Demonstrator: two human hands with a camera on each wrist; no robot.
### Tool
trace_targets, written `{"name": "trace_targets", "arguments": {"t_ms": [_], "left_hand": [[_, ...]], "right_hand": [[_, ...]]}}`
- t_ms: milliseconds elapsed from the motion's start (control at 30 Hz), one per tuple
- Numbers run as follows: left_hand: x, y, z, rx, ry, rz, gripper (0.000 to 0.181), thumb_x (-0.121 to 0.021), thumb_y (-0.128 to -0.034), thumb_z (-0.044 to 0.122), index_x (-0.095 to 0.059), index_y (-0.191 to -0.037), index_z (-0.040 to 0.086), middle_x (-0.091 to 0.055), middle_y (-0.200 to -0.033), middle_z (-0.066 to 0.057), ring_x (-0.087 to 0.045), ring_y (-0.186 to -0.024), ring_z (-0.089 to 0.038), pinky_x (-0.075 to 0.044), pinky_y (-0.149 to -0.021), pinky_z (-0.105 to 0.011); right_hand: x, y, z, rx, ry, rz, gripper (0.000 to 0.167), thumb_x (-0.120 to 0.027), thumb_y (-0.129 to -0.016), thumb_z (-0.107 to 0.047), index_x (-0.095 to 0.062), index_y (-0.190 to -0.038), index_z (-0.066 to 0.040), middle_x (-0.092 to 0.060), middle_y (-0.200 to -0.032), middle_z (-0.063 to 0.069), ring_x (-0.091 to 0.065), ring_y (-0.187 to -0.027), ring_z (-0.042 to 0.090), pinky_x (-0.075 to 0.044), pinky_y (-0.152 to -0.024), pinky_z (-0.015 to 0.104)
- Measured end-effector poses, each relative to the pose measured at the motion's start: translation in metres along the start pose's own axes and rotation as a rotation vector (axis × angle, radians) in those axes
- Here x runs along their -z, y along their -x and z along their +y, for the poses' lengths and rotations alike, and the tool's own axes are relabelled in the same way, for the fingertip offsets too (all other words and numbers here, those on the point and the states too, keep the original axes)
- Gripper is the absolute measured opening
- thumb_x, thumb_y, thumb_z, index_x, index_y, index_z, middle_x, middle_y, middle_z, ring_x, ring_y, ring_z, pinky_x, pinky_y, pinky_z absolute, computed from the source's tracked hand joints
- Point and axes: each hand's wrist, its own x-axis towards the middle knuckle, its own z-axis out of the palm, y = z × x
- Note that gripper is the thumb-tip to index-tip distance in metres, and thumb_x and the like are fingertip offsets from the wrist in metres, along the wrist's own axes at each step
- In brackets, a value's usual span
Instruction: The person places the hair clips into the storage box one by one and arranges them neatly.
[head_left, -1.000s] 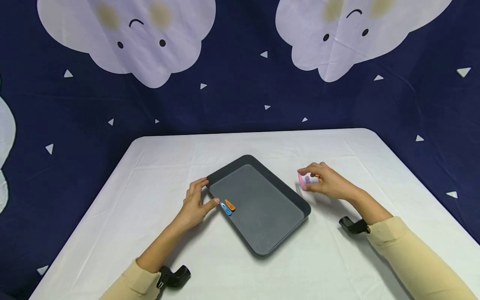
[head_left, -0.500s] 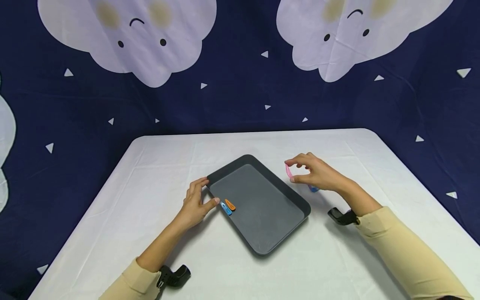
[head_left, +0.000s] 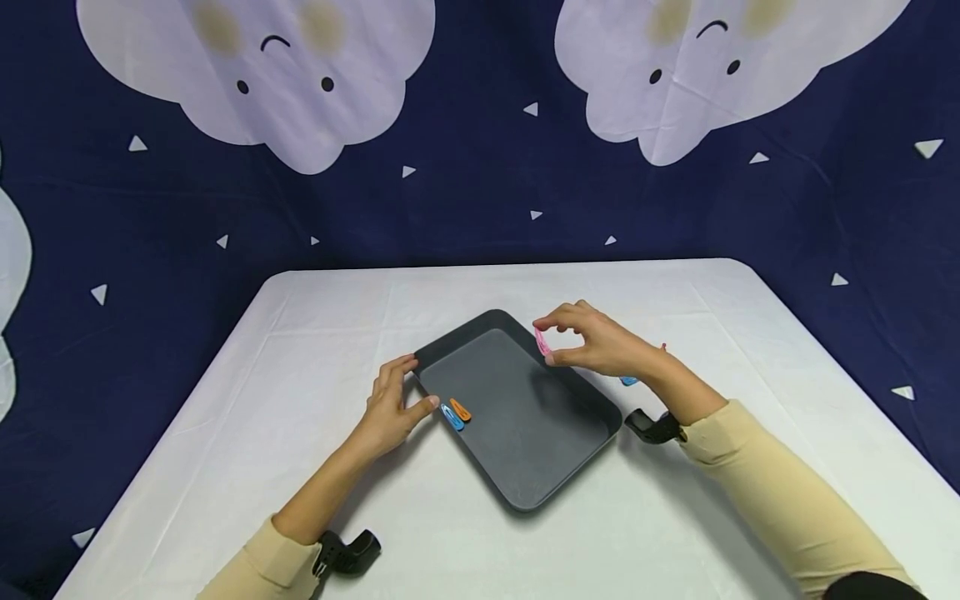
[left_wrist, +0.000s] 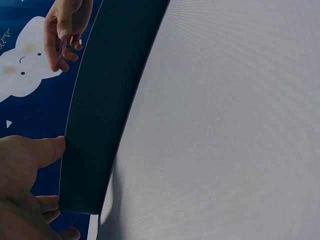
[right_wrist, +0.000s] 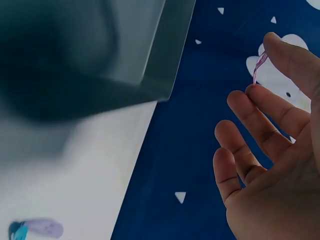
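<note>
My right hand [head_left: 600, 340] pinches a pink hair clip [head_left: 542, 342] between thumb and index fingertip, above the right-hand rim of a dark grey baking tray [head_left: 525, 450]. In the right wrist view the pink clip [right_wrist: 259, 66] stands on edge, and the other fingers are loosely bent. My left hand [head_left: 390, 417] touches the tray's left corner, thumb and fingertips resting along the rim. Inside the tray, near that left hand, a blue hair clip [head_left: 452, 417] and an orange hair clip [head_left: 461, 410] lie side by side.
Under my right forearm, a blue clip [head_left: 628, 381] and a small red thing [head_left: 663, 346] show partly on the white-covered table [head_left: 300, 467]. The right wrist view shows a blurred purple clip [right_wrist: 45, 227] on the cloth. A dark blue curtain [head_left: 480, 217] hangs behind.
My right hand has lifted the pink clip off the table's right side and carried it left to over the tray's rim. My left hand and the tray have stayed put.
</note>
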Motion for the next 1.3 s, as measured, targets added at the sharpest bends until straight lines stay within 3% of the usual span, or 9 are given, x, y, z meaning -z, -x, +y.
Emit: {"name": "trace_targets", "arguments": {"t_ms": [400, 700, 867, 1067, 1300], "left_hand": [[0.000, 0.001, 0.000, -0.020, 0.003, 0.017, 0.070, -0.065, -0.0879, 0.021, -0.028, -0.144, 0.000, -0.020, -0.153, -0.011, -0.018, -0.139, -0.032, -0.014, -0.108, -0.056], [-0.001, 0.001, 0.001, -0.023, 0.000, 0.027, 0.070, -0.066, -0.0873, 0.021, -0.029, -0.144, 0.000, -0.020, -0.153, -0.011, -0.020, -0.138, -0.031, -0.016, -0.106, -0.055], [-0.001, 0.000, 0.000, -0.019, -0.001, 0.028, 0.070, -0.066, -0.0872, 0.021, -0.030, -0.144, 0.001, -0.021, -0.153, -0.011, -0.020, -0.139, -0.031, -0.016, -0.106, -0.055], [-0.001, 0.000, 0.000, -0.014, -0.003, 0.034, 0.070, -0.066, -0.0869, 0.021, -0.031, -0.143, 0.001, -0.022, -0.152, -0.010, -0.020, -0.139, -0.032, -0.016, -0.107, -0.057], [-0.001, 0.000, -0.001, -0.011, -0.010, 0.032, 0.070, -0.066, -0.0869, 0.022, -0.030, -0.144, 0.002, -0.021, -0.153, -0.009, -0.021, -0.138, -0.032, -0.016, -0.108, -0.058]], "right_hand": [[-0.022, -0.023, -0.017, 0.123, -0.028, -0.020, 0.049, -0.076, -0.078, -0.022, -0.062, -0.123, -0.010, -0.063, -0.119, 0.002, -0.049, -0.103, 0.022, -0.039, -0.087, 0.035], [-0.038, -0.035, -0.027, 0.108, -0.009, -0.092, 0.051, -0.075, -0.079, -0.025, -0.060, -0.126, -0.014, -0.060, -0.125, 0.001, -0.047, -0.106, 0.020, -0.039, -0.091, 0.037], [-0.047, -0.042, -0.030, 0.104, 0.013, -0.145, 0.051, -0.073, -0.081, -0.026, -0.058, -0.128, -0.013, -0.058, -0.126, 0.000, -0.048, -0.113, 0.020, -0.036, -0.101, 0.044], [-0.060, -0.048, -0.033, 0.101, 0.062, -0.208, 0.051, -0.071, -0.083, -0.029, -0.058, -0.129, -0.011, -0.056, -0.130, 0.002, -0.047, -0.113, 0.022, -0.041, -0.096, 0.043], [-0.074, -0.054, -0.033, 0.071, 0.092, -0.289, 0.049, -0.070, -0.084, -0.030, -0.058, -0.129, -0.014, -0.054, -0.131, 0.003, -0.048, -0.118, 0.025, -0.041, -0.100, 0.045]]}}
